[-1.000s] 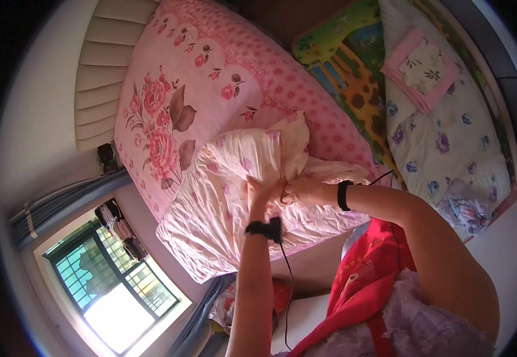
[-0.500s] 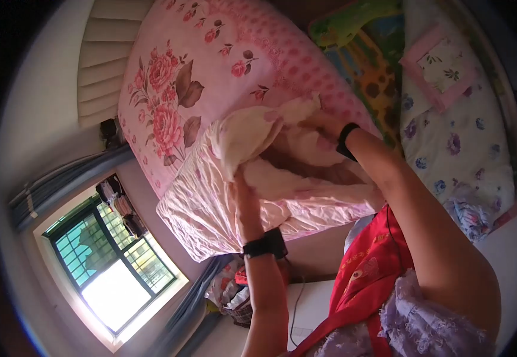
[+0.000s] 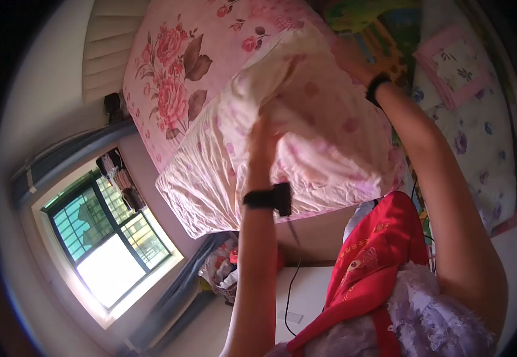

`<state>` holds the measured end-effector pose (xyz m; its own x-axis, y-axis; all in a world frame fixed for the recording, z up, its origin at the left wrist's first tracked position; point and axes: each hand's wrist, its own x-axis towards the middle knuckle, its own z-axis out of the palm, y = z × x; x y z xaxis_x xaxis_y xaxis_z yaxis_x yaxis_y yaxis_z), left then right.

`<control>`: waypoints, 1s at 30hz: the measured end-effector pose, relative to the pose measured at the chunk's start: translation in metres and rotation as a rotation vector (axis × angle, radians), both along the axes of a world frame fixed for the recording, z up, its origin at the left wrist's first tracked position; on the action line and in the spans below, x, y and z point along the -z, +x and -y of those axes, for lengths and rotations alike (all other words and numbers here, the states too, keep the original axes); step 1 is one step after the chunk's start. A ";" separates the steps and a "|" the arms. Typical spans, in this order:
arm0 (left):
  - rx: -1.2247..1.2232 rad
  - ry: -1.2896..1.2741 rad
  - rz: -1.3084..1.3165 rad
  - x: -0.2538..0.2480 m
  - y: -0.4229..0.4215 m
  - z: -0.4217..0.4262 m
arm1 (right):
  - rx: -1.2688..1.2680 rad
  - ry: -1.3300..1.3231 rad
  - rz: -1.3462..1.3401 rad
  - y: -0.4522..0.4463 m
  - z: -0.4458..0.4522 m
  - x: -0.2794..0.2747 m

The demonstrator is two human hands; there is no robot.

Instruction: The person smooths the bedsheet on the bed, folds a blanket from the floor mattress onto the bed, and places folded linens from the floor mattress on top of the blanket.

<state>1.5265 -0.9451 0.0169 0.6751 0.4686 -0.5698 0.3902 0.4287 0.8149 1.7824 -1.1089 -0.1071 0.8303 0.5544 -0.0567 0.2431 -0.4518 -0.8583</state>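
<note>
"Where do our fingers stand?"

"Reading the view as a dial, our left hand (image 3: 263, 143) is just above the hub, toward 12, against the spotted cloth (image 3: 330, 110). Blur hides whether its fingers pinch the fabric or only press it; we cannot tell."

"And our right hand (image 3: 352, 59)?"

"Out toward 1 o'clock, beside the cloth's far edge. It is dim and smeared, so we cannot say if those fingers are together or apart either."

"How does the cloth lie?"

"It spreads on the bed from about 8 o'clock, round past 12, to near 3, puffed up between our hands and wrinkled toward 8."

"How should we expect it to handle?"

"Light for its spread, we judge: soft, limp, hardly fragile, apt to bunch and slide over the rose-print sheet (image 3: 178, 89) at 10 to 11. We would take it by the hem near two corners, since a grip mid-cloth only gathers creases."

"Farther out?"

"At 2 o'clock we see a pink-edged folded cloth (image 3: 452, 62) on a flowered pad (image 3: 487, 140); at 4, our red apron (image 3: 371, 256); at 8, the bright window (image 3: 113, 244)."
</note>
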 end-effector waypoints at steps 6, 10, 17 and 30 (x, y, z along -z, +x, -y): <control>0.149 0.288 -0.276 0.050 -0.007 0.098 | -0.303 0.006 -1.202 -0.103 0.083 0.030; 0.266 0.781 -0.463 0.089 -0.108 0.129 | -0.300 -0.015 -0.528 -0.171 0.128 0.076; -0.179 -0.163 -0.737 0.113 -0.205 0.139 | -0.091 -0.210 -0.563 -0.206 0.117 0.039; -0.760 -0.646 -0.082 0.116 -0.171 0.137 | -0.217 0.060 -0.996 -0.222 0.061 -0.044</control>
<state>1.3553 -1.0823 -0.0991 0.2718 0.3437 -0.8989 -0.1268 0.9387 0.3206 1.5600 -1.1702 -0.0631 0.3021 0.7121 -0.6338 -0.5220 -0.4327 -0.7350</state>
